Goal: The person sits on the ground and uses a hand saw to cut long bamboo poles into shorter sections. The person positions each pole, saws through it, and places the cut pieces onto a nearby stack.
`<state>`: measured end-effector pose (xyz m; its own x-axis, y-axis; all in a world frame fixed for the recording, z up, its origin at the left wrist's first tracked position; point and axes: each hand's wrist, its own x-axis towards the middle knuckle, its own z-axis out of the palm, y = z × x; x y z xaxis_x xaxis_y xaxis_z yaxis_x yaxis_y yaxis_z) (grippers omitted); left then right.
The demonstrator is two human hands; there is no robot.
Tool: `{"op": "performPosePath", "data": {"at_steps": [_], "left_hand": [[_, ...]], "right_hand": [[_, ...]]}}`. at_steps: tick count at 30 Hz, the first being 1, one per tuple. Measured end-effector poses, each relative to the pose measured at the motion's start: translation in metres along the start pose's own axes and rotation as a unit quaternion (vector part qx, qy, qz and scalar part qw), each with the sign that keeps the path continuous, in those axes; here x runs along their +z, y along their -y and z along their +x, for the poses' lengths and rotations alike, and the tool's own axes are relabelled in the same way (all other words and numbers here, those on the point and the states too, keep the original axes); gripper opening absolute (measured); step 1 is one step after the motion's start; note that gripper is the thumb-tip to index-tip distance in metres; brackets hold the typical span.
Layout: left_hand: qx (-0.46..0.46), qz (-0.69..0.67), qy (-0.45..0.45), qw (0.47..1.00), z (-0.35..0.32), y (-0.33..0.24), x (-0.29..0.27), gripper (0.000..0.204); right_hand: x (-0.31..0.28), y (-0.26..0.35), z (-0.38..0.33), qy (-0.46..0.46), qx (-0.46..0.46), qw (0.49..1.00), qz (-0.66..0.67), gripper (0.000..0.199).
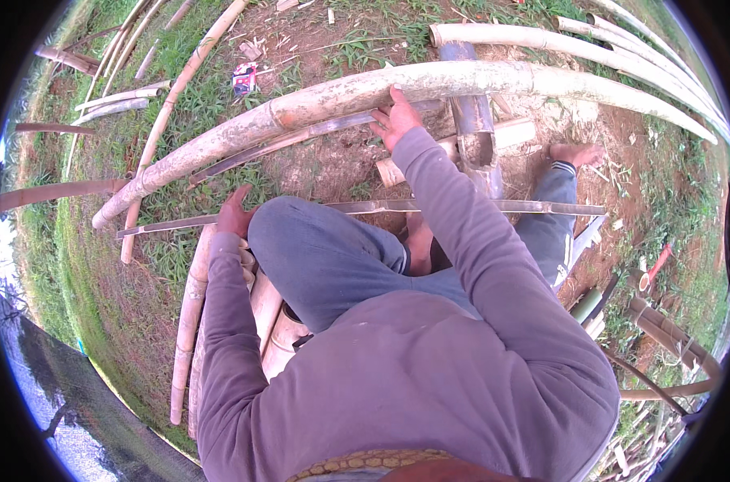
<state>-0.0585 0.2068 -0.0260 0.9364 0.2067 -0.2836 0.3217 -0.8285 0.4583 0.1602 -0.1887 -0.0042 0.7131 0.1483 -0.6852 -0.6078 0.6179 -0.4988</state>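
Note:
A long, thick bamboo pole point(325, 108) arcs across the far side in front of me. My right hand point(398, 120) is at its near edge, fingers spread, the fingertips touching the pole. Just below the pole, a split bamboo length point(260, 149) passes behind that hand. A narrow bamboo strip point(164, 226) runs crosswise by my bent knee, which hides part of it. My left hand point(235, 214) is closed around this strip beside the knee; most of its fingers are hidden.
A thick dark post-like piece point(471, 120) lies under the pole, near a short bamboo piece point(513, 133). Several bamboo lengths point(190, 321) are at my left. More poles point(533, 36) lie at far right. A red-handled tool point(660, 261) is at right.

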Motion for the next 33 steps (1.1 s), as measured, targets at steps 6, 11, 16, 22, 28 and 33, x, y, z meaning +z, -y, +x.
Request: {"op": "performPosePath", "data": {"at_steps": [6, 11, 16, 22, 28, 33], "left_hand": [[0.042, 0.239, 0.154, 0.958, 0.005, 0.029, 0.026, 0.048], [-0.017, 0.279, 0.153, 0.948, 0.006, 0.017, 0.035, 0.041], [0.044, 0.322, -0.073, 0.943, -0.008, -0.017, 0.014, 0.015], [0.083, 0.264, -0.280, 0.919, -0.029, -0.042, -0.006, 0.018], [0.054, 0.228, -0.392, 0.889, -0.020, -0.010, -0.064, 0.014], [-0.080, 0.208, -0.544, 0.809, -0.035, 0.021, -0.103, 0.040]], "right_hand": [[-0.001, 0.013, -0.003, 0.005, -0.011, 0.992, -0.127, 0.076], [-0.095, -0.015, -0.032, 0.155, -0.243, 0.663, -0.691, 0.063], [-0.143, -0.025, -0.121, 0.185, -0.390, 0.383, -0.817, 0.054], [-0.129, 0.022, -0.117, 0.164, -0.409, 0.341, -0.830, 0.042], [-0.175, 0.085, -0.107, 0.126, -0.525, 0.330, -0.775, 0.041], [-0.224, 0.124, -0.124, 0.095, -0.519, 0.351, -0.774, 0.038]]}}
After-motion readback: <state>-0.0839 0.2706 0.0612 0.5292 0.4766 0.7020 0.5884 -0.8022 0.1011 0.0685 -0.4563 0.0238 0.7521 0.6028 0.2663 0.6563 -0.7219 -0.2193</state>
